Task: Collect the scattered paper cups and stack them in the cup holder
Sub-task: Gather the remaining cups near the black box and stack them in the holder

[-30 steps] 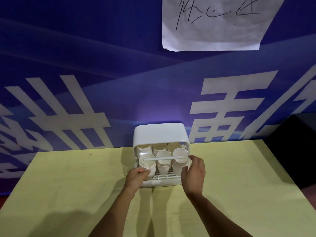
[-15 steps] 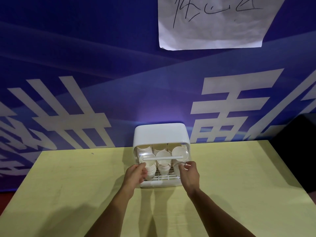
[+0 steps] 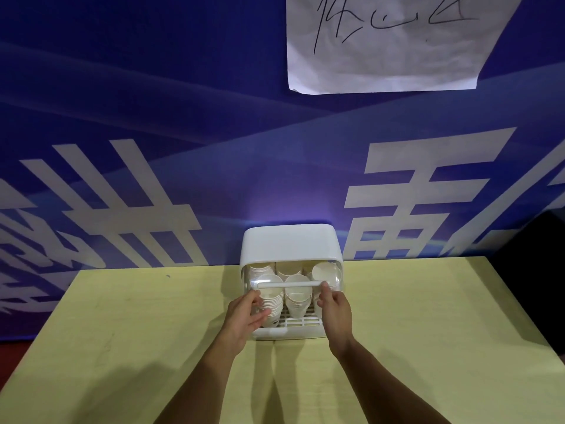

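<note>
Handwritten sheet (image 3: 394, 41) cropped at top edge; grip of left hand (image 3: 244, 316) and right hand (image 3: 334, 313) on clear cover (image 3: 336, 276) unclear

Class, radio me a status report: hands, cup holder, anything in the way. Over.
Left grip and right grip pinch the clear cover at its sides. Cup holder holds stacked cups. No loose cups in view, nothing blocking.

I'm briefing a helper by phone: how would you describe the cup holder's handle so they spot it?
On the yellow table against the blue banner, the white cup holder stands at the far edge. Across its clear front runs the handle, with the left hand and the right hand near its ends. It is a thin white bar, unlike the round paper cups behind it.
</note>
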{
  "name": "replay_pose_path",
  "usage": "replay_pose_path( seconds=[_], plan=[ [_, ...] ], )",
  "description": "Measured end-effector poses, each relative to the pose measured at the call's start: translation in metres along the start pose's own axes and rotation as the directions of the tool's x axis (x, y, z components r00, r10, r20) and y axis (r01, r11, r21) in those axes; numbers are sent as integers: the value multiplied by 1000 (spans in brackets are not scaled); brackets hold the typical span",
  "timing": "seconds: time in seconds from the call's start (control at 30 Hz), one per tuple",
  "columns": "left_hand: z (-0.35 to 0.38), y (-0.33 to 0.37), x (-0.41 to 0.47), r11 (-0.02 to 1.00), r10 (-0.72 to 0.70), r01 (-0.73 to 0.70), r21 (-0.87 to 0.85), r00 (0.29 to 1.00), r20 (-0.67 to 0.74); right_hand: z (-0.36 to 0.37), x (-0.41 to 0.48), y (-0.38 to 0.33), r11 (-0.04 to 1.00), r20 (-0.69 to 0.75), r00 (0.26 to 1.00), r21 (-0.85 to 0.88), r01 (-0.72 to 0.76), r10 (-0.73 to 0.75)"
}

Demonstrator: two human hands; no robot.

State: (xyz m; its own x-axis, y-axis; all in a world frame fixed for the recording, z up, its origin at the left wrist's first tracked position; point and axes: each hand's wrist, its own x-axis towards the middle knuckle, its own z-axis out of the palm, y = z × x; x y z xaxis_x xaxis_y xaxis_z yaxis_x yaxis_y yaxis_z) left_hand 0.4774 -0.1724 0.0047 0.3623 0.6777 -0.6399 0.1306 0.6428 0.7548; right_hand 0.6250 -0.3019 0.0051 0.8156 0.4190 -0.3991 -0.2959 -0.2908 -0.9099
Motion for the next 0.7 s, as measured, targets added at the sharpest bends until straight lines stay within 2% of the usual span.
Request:
replay_pose_path(
  seconds=[0.13, 0.2, 0.5, 0.7],
  plan=[
    [-1, 0, 0, 1000, -8, 8, -2, 1000, 3, 1, 2, 6, 987, 118, 992, 155, -52, 33],
    [0, -1, 0, 1000, -4, 4, -4, 1000, 1, 3, 0, 9, 982, 180, 983, 176, -68, 36],
    [3, 1, -6, 1000, -8, 8, -15, 1000, -4, 14, -4, 3, 918, 221, 958, 310, -246, 182],
    [4, 1, -8, 1000, -11, 11, -13, 1000, -10, 16, -6, 0, 907, 202, 953, 315, -280, 224]
  ],
)
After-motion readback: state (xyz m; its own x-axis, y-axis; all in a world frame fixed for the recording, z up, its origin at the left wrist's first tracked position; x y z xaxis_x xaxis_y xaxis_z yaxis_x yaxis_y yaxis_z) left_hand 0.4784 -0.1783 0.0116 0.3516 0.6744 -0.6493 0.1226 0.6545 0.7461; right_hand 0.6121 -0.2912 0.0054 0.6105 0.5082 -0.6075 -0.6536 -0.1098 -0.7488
